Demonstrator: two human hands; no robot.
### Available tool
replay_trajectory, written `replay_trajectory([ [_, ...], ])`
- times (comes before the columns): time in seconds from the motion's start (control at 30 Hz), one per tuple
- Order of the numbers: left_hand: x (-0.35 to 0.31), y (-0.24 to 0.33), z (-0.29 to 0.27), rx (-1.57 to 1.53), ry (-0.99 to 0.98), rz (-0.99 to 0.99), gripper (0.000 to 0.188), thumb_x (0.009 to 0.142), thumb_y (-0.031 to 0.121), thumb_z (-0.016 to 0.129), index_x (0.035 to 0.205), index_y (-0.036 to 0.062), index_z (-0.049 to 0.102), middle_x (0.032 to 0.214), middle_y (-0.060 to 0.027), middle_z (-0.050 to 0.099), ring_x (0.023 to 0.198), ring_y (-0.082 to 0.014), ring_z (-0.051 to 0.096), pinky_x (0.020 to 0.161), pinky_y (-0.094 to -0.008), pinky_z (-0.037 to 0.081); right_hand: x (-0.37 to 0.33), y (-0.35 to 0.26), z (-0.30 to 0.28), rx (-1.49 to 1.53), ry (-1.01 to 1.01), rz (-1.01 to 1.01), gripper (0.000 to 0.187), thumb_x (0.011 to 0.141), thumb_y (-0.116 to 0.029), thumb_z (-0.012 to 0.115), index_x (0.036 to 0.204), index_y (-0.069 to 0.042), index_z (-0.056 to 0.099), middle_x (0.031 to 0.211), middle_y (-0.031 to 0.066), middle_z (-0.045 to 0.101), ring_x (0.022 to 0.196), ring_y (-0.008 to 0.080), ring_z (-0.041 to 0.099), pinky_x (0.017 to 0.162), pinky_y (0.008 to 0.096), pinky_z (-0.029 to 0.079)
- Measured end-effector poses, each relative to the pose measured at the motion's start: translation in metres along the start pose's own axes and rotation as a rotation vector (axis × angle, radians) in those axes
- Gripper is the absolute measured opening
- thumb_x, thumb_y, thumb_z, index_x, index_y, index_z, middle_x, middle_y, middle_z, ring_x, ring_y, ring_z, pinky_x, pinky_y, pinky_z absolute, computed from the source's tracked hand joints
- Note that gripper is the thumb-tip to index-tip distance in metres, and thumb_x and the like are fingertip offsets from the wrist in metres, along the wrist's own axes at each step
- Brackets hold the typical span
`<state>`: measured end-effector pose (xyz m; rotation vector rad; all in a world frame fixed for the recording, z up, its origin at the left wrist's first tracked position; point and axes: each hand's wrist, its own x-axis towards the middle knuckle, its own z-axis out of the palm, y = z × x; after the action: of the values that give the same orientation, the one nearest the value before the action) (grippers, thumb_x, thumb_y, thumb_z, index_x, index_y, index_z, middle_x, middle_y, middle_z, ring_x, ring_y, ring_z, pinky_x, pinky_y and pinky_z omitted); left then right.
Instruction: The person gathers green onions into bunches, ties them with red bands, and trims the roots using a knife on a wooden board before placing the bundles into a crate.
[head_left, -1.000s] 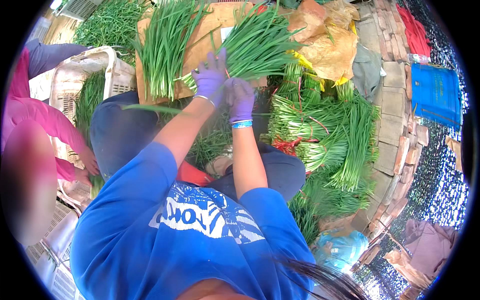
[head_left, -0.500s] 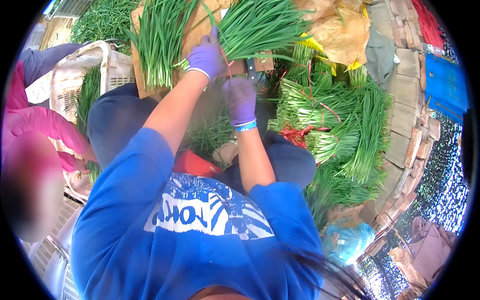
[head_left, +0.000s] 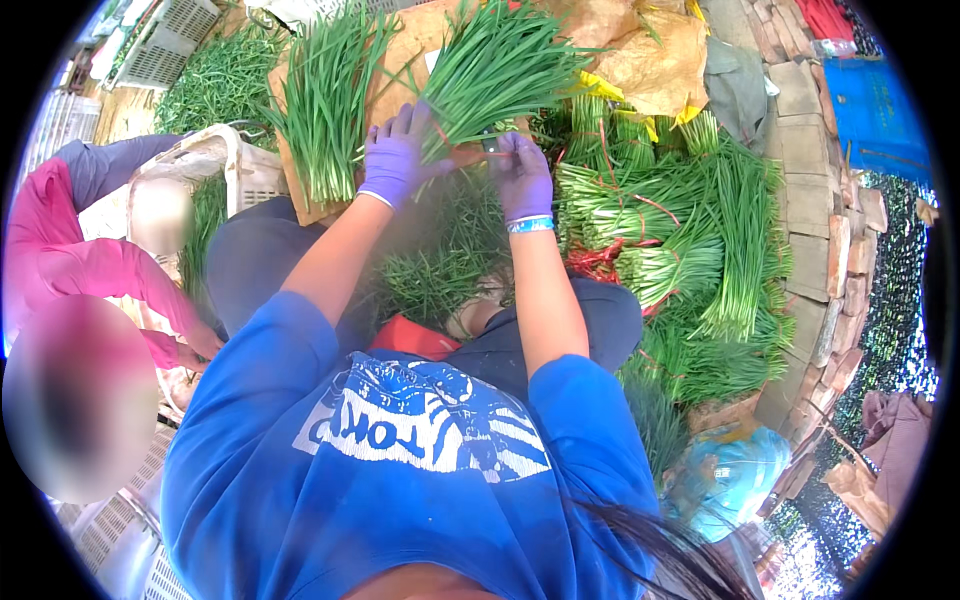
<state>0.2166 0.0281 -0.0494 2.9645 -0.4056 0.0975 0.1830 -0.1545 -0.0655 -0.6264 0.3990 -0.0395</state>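
A bundle of green garlic chives (head_left: pixel 505 70) lies at a slant on a tan board (head_left: pixel 412 32), its stem ends toward me. My left hand (head_left: pixel 393 165), in a purple glove, grips the stem end, fingers along one side and thumb beneath. A thin red tie (head_left: pixel 470 155) runs from the stems to my right hand (head_left: pixel 524 178), also purple-gloved, whose fingers are pinched together on it. Partly covered beside those fingers is the dark handle of a knife (head_left: pixel 490 142). Loose chives (head_left: pixel 332 110) lie on the board left of my left hand.
Tied chive bundles (head_left: pixel 670 210) are stacked at my right, with red ties (head_left: pixel 597 262) among them, beside a brick edge (head_left: pixel 800 190). A white basket (head_left: pixel 232 165) stands at left, near a co-worker in pink sleeves (head_left: pixel 130 275). Loose greens (head_left: pixel 440 265) lie between my legs.
My right hand has risen and moved right, drawing the red tie sideways. My left hand has shifted slightly left and down, its fingers more spread along the stems.
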Motion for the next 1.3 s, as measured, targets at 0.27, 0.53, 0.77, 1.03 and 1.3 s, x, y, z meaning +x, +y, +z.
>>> replay_trajectory([
  [0.27,-0.007,-0.001,-0.002,0.084,-0.21,-0.123,0.116,0.054,0.052,0.073,0.138,0.0105,0.005,0.133,-0.0234,0.028,0.112,-0.0378,0.043,0.092,-0.0451,0.035,0.026,0.002,0.048,-1.332,-0.177,-0.197,0.048,0.072,-0.032,0.063,0.111,-0.006,0.055,0.093,0.0154,0.062,0.073,0.0258,0.061,0.067,0.0325,0.048],
  [0.53,-0.013,-0.008,0.018,0.125,-0.15,-0.138,0.114,0.052,0.041,0.077,0.137,0.0111,0.007,0.132,-0.0243,0.028,0.112,-0.0401,0.042,0.092,-0.0454,0.036,0.022,0.061,0.046,-1.336,0.089,-0.3,0.027,0.074,-0.029,0.06,0.091,-0.007,0.06,0.083,0.0154,0.061,0.078,0.0321,0.059,0.068,0.0396,0.046],
  [0.77,-0.012,0.002,0.021,0.142,-0.081,-0.145,0.112,0.054,0.042,0.076,0.137,0.0126,0.007,0.133,-0.0242,0.028,0.111,-0.0412,0.042,0.092,-0.0457,0.036,0.013,0.048,0.046,-1.557,-0.156,-0.357,0.021,0.079,-0.022,0.053,0.076,-0.002,0.057,0.073,0.0222,0.057,0.07,0.0385,0.056,0.063,0.0444,0.045],
  [1.03,-0.006,0.0,-0.008,-0.063,-0.191,-0.131,0.105,0.059,0.056,0.065,0.136,0.0085,0.011,0.128,-0.0264,0.031,0.114,-0.0419,0.038,0.092,-0.0489,0.034,-0.102,0.05,0.021,-1.569,-0.47,0.119,0.028,0.075,-0.028,0.057,0.092,-0.005,0.057,0.082,0.0183,0.059,0.077,0.0362,0.057,0.069,0.0436,0.045],
  [1.3,0.029,0.016,-0.022,-0.016,-0.232,-0.249,0.123,0.049,0.052,0.075,0.138,0.0186,-0.003,0.136,-0.0291,0.017,0.119,-0.0424,0.035,0.095,-0.0529,0.028,-0.137,0.017,-0.009,-1.884,-0.551,0.32,0.056,0.076,-0.036,0.055,0.121,-0.004,0.044,0.104,0.0177,0.057,0.096,0.0315,0.055,0.082,0.0381,0.043],
])
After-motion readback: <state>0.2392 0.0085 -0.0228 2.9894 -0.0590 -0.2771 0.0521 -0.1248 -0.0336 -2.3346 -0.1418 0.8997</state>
